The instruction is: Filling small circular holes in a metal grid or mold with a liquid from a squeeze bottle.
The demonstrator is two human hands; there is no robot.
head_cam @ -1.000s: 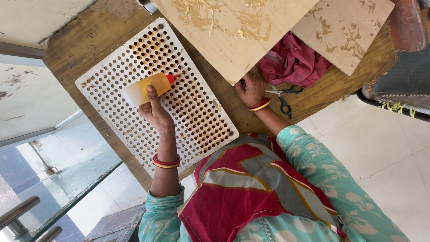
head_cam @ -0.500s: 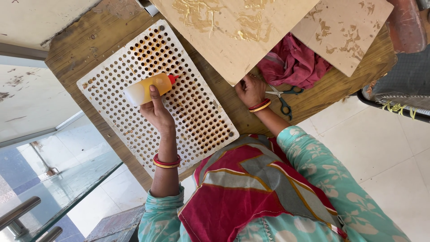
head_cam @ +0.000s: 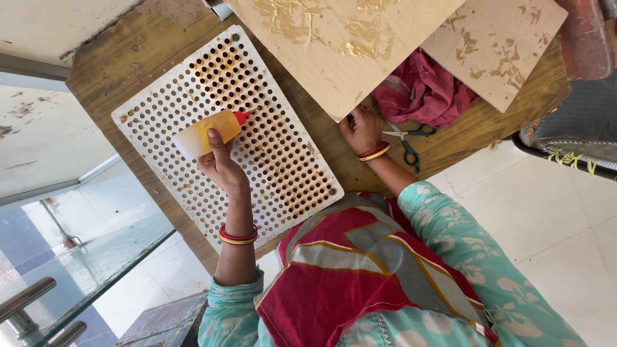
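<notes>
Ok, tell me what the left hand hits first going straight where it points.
Beyond the bottle it grips, the left hand would likely meet the white holed board, then bare wooden table; its height above the board is unclear.

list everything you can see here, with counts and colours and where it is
table: 1, brown wood, under everything
perforated board: 1, white with brown-stained holes, flat on the table
squeeze bottle: 1, yellow with a red nozzle, over the perforated board
cardboard sheets: 2, tan with yellowish smears, at the top of the table
cloth: 1, dark pink, bunched between the cardboard sheets
scissors: 1, dark handles, on the table below the cloth
glass panel: 1, clear, lower left beside the table
bangles: red and yellow, on both wrists
left hand: holds the squeeze bottle
right hand: at the edge of the nearer cardboard sheet, beside the scissors
</notes>
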